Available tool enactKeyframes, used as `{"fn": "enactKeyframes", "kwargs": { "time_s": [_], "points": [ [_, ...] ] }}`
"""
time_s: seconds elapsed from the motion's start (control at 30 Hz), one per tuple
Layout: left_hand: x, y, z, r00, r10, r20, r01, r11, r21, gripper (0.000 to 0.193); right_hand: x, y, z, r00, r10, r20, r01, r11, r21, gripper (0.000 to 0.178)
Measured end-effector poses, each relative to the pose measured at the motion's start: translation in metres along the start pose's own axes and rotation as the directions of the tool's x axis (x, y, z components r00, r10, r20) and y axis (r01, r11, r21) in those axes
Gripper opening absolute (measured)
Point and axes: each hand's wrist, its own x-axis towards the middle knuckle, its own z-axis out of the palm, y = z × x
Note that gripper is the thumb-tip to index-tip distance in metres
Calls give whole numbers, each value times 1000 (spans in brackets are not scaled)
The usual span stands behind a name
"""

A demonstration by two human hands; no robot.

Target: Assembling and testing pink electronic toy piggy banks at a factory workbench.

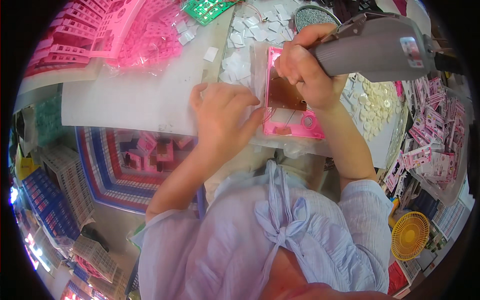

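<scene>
A pale surface (135, 100) is carrying an open pink plastic casing (312, 132), its flat brown board (285, 97) partly hidden by the right hand (312, 72), whose fingers (287, 61) are gripping a matte-grey power tool (375, 47), tip obscured, while the left hand (225, 110) is curving half-open beside the casing, contact unclear.

Right hand (314, 72) hides the working tip of the grey handheld tool (372, 49) and part of the brown board (284, 95). Top edge crops the green circuit board (205, 11). Heaped grey bits (313, 17) (near the tool) too small to identify.
</scene>
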Motion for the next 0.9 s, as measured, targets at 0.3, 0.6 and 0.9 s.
{"fn": "enactKeyframes", "kwargs": {
  "time_s": [0.3, 0.6, 0.9],
  "points": [
    [-4, 23, 0, 978, 101, 183, -81, 990, -115, 21, -1, 9, 5, 1000, -13, -17, 8, 968, -252, 16],
    [3, 35, 21, 890, 185, 417, -194, 981, -20, 11, 4, -38, -9, 997, 22, -77, -38, 976, -215, 39],
    [18, 22, 19, 971, 5, 237, 68, 952, -300, 17, -41, -40, -32, 830, 520, 200, -309, 728, -612, 34]
  ]
}}
